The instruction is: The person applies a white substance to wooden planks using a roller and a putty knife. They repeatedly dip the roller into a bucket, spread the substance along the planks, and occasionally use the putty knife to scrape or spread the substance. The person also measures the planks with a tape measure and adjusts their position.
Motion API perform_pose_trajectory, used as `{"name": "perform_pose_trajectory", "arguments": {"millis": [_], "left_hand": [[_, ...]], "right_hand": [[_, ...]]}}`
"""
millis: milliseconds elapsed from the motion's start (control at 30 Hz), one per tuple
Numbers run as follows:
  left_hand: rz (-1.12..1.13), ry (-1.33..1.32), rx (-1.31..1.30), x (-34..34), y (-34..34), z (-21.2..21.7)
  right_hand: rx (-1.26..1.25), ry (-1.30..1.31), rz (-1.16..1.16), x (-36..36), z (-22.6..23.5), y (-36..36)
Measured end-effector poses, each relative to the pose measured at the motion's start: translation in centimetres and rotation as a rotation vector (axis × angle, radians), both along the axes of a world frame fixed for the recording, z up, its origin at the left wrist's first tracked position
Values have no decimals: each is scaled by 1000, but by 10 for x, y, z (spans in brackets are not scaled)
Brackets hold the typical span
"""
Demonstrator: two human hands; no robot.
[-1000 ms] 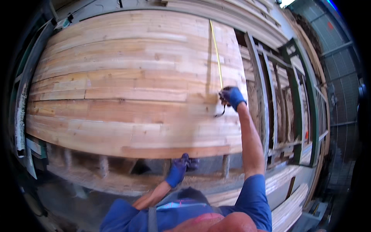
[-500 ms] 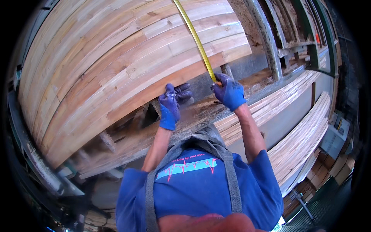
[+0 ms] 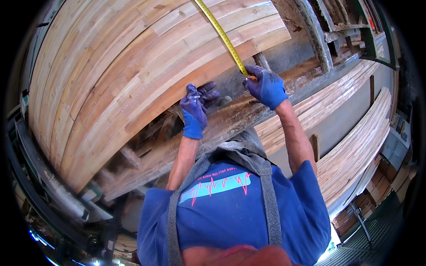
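My right hand (image 3: 266, 86), in a blue and purple work glove, is closed on the end of a yellow tape measure (image 3: 220, 33). A bit of orange shows at its fingers; the rest of what it grips there is hidden. The tape's blade runs up and left across a panel of pale wooden strips (image 3: 146, 73). My left hand (image 3: 195, 108), gloved alike, hovers by the panel's near edge with the thumb up and fingers loosely bent and apart. Whitish smears or a small shiny spot show on its thumb; I make out nothing held.
Between me and the panel runs a dusty, worn beam (image 3: 222, 128). Long stacked wood strips (image 3: 355, 146) lie to the right. Rough metal-looking bars (image 3: 313, 35) and a green frame (image 3: 386, 48) stand at the upper right. Dark machine rails (image 3: 49, 168) line the left side.
The view has shifted a little, and both hands sit slightly higher in it. My right hand keeps its hold on the tape measure, whose blade still lies over the panel.
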State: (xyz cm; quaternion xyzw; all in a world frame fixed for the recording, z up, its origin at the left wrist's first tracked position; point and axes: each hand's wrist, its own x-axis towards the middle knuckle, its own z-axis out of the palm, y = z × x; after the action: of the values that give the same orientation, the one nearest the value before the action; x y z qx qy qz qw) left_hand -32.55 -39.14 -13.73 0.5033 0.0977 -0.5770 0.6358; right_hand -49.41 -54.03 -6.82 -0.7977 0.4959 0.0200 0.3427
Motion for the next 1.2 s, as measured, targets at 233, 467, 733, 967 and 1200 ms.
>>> {"name": "perform_pose_trajectory", "arguments": {"millis": [233,467,733,967,1200], "left_hand": [[1,-8,18,1,0,3],[14,26,-5,3,0,3],[-20,-35,14,0,0,0],[8,-33,28,1,-5,9],[-30,-12,43,4,1,2]], "right_hand": [[62,-58,-39,-7,-13,-2],[100,-48,-38,-10,-15,-5],[102,-86,-29,-13,-18,-6],[115,-101,-46,-15,-25,-8],[108,-107,-32,-11,-19,-5]]}}
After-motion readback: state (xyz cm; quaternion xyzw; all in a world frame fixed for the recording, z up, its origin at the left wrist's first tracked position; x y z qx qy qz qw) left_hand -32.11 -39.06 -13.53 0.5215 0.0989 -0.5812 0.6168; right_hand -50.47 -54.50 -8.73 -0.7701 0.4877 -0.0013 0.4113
